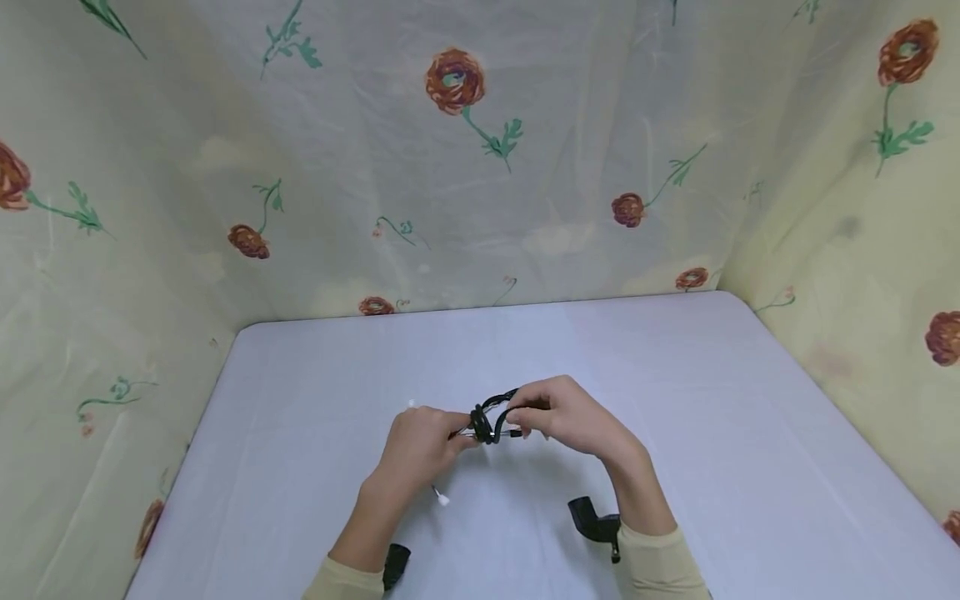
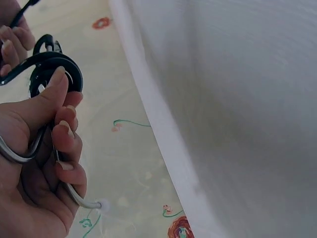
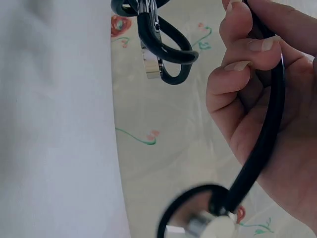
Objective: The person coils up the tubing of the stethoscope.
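Note:
A black stethoscope [image 1: 483, 425] is held above the white table, between the two hands. My left hand [image 1: 422, 437] grips its metal ear tubes, thumb pressed against the black tubing [image 2: 74, 67] wound in loops around them. One pale eartip [image 1: 443, 500] sticks out below the left hand. My right hand [image 1: 562, 412] curls its fingers round a length of tubing [image 3: 270, 124]. From that length hangs the round chestpiece [image 3: 220, 225], partly cut off by the bottom of the right wrist view. Beyond the right fingers, the wound loops [image 3: 166, 52] show at the top.
A white-covered table [image 1: 675, 358] lies under the hands. Curtains with printed flowers [image 1: 555, 192] enclose its back and sides. Black camera mounts [image 1: 596, 525] are worn at both wrists, close over the table.

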The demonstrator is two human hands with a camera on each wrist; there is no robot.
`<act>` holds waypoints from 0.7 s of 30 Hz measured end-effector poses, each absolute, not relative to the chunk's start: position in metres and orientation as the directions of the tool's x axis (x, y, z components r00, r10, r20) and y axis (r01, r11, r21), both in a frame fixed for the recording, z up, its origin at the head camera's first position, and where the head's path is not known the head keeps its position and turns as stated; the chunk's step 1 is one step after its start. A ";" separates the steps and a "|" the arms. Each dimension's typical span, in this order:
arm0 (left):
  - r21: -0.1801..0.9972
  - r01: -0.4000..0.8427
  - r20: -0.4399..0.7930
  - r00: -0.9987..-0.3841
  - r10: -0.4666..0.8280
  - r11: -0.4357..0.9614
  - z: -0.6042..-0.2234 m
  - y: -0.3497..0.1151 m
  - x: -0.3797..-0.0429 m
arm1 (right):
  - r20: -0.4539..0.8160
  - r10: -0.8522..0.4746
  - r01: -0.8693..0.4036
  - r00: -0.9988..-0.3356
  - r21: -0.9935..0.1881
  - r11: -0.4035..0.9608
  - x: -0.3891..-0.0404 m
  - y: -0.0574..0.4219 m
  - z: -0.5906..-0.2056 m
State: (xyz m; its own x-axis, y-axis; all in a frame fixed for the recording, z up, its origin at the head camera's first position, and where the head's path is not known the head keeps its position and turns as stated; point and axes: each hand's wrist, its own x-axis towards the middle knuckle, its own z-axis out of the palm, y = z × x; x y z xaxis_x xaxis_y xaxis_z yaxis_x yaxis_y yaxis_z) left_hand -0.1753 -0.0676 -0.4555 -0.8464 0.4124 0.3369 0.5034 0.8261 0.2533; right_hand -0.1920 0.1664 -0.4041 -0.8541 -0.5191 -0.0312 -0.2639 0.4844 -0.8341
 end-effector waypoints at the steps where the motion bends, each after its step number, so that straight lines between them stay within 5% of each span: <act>1: 0.253 0.513 0.336 -0.841 0.423 0.820 -0.456 -0.068 -0.175 | -0.026 -0.513 -0.266 -0.858 -0.832 0.487 -0.192 0.167 -0.404; 21: 0.327 0.665 0.253 -0.746 0.616 0.671 -0.454 -0.067 -0.175 | 0.007 -0.455 -0.248 -0.891 -0.846 0.472 -0.195 0.170 -0.405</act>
